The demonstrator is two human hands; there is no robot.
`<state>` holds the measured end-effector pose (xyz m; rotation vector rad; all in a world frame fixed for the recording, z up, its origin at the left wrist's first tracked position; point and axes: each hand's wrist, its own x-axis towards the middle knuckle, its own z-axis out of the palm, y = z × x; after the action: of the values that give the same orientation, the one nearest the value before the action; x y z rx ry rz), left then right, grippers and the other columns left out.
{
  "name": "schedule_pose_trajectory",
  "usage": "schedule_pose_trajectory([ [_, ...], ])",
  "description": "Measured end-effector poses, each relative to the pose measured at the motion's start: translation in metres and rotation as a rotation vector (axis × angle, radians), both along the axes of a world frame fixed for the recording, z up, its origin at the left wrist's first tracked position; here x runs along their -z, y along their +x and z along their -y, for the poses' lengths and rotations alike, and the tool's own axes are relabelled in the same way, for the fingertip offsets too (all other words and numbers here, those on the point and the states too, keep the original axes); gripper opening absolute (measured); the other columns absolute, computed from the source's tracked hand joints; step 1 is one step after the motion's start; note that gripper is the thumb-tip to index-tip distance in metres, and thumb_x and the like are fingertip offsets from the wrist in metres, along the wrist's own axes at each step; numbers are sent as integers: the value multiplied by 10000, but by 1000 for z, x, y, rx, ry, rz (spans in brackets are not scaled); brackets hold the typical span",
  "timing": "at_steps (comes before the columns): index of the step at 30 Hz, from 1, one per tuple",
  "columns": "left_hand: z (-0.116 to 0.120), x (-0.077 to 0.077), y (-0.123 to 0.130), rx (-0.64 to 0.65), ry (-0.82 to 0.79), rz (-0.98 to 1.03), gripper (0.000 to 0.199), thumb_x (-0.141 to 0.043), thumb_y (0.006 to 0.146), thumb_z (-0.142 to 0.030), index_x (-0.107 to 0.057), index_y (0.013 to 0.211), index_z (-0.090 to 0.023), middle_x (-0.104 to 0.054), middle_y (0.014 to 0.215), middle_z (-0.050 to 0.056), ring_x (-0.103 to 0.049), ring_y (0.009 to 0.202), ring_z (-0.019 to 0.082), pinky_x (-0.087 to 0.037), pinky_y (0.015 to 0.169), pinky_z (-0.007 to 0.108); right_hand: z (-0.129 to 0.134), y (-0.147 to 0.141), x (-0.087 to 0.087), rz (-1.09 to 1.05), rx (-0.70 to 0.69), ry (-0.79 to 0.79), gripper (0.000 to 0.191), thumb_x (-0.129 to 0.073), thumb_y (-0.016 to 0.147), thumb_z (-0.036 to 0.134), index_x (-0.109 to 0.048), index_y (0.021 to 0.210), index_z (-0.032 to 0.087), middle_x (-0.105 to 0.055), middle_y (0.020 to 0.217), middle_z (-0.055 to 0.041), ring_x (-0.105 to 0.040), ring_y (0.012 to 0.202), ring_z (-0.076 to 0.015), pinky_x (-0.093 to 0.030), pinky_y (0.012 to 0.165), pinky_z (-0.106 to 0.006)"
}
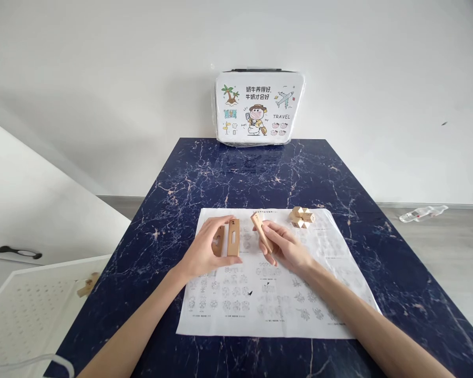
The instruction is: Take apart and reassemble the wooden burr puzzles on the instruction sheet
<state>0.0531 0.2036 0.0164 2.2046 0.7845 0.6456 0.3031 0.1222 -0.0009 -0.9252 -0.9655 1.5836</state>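
Observation:
My left hand (207,247) is closed around a wooden puzzle piece marked 2 (233,247), its thumb at the near end and fingers at the far end. That piece has a slot through its middle. Beside it, partly covered by the same hand, is a notched wooden piece (217,242). My right hand (284,244) grips another wooden puzzle piece (261,231), tilted, with a small dark mark near its top. Under both hands lies a white sheet (276,310) printed with puzzle diagrams. An assembled wooden burr puzzle (301,217) sits at its far right.
The blue marbled table (236,178) reaches back to the wall. At its far edge stands a white printed case (258,107) in plastic wrap. To the lower left, a white perforated basket (35,315) contains a wooden piece (87,285). Clear plastic packaging (423,213) lies on the floor at right.

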Motion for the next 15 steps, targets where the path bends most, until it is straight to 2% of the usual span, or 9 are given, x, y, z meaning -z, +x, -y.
schedule_pose_trajectory([
  [5, 10, -5, 4, -3, -218, 227, 919, -852, 763, -723, -468, 1530, -390, -542, 1574, 111, -588, 1357, 372, -526, 1125, 569, 4, -3, 2, 143, -25, 74, 398, -623, 1031, 608, -561, 885, 242, -496, 571, 85, -376, 393, -87, -264, 426, -259],
  [10, 16, -1, 7, 28, -292, 340, 926, -859, 757, -716, -469, 1537, -405, -533, 1573, 106, -607, 1280, 340, -503, 1136, 559, 6, -3, 1, 285, -100, 135, 382, -564, 1076, 580, -624, 952, 224, -475, 514, 90, -316, 419, -94, -240, 459, -269],
  [15, 17, 1, 9, 68, -345, 342, 974, -929, 736, -620, -454, 1560, -409, -474, 1620, 107, -559, 1302, 349, -430, 1172, 569, 5, -2, 0, 284, -143, 171, 401, -550, 1084, 580, -635, 968, 205, -500, 535, 79, -351, 428, -92, -267, 461, -267],
])
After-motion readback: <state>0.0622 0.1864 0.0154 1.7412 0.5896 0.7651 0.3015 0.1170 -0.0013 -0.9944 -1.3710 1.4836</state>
